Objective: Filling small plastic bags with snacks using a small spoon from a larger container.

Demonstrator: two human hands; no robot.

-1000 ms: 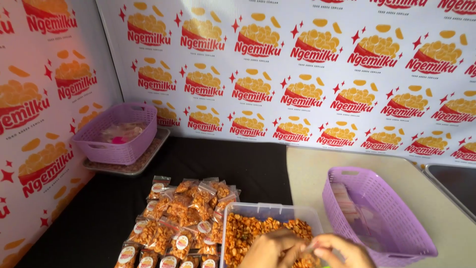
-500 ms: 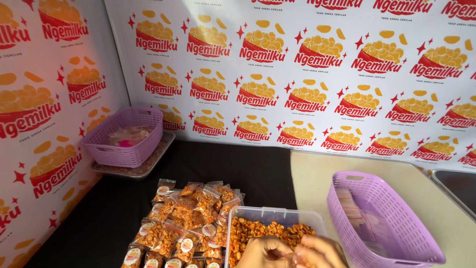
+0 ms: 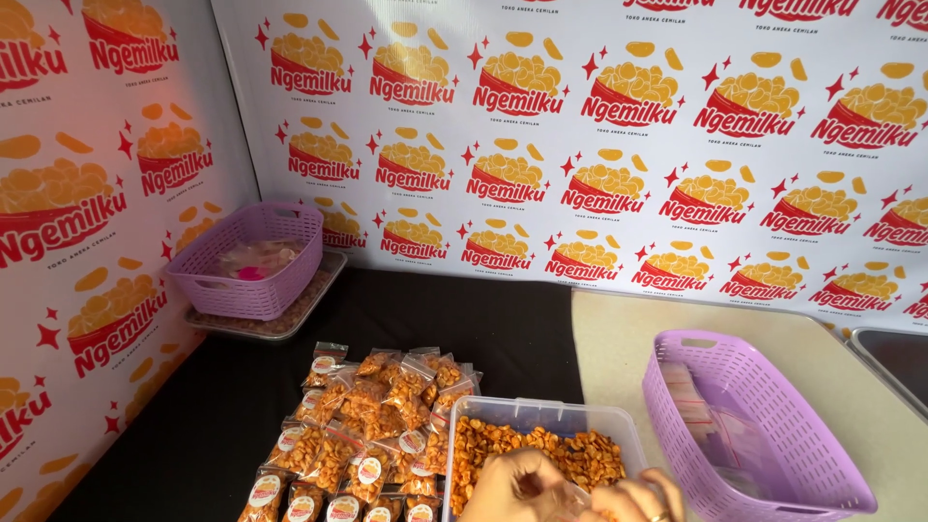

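Note:
My left hand point(image 3: 522, 483) and my right hand point(image 3: 633, 498) meet at the bottom edge, over a clear plastic tub point(image 3: 541, 408) filled with orange fried snack pieces point(image 3: 580, 454). Both are partly cut off by the frame. Their fingers pinch what looks like a small clear plastic bag point(image 3: 572, 501) between them. To the left of the tub lies a pile of small sealed snack bags point(image 3: 372, 425) with round stickers, on a black cloth point(image 3: 483, 329).
A purple basket point(image 3: 822, 454) with empty clear bags point(image 3: 715, 435) stands right of the tub on a beige table point(image 3: 619, 338). Another purple basket point(image 3: 246, 280) sits on a metal tray point(image 3: 290, 324) at the back left. Printed backdrop walls close off the back and left. A dark tray point(image 3: 894, 353) lies far right.
The view has shifted slightly left and tilted up, so the hands sit lower in frame. Both hands stay together over the tub, fingers working at the small bag.

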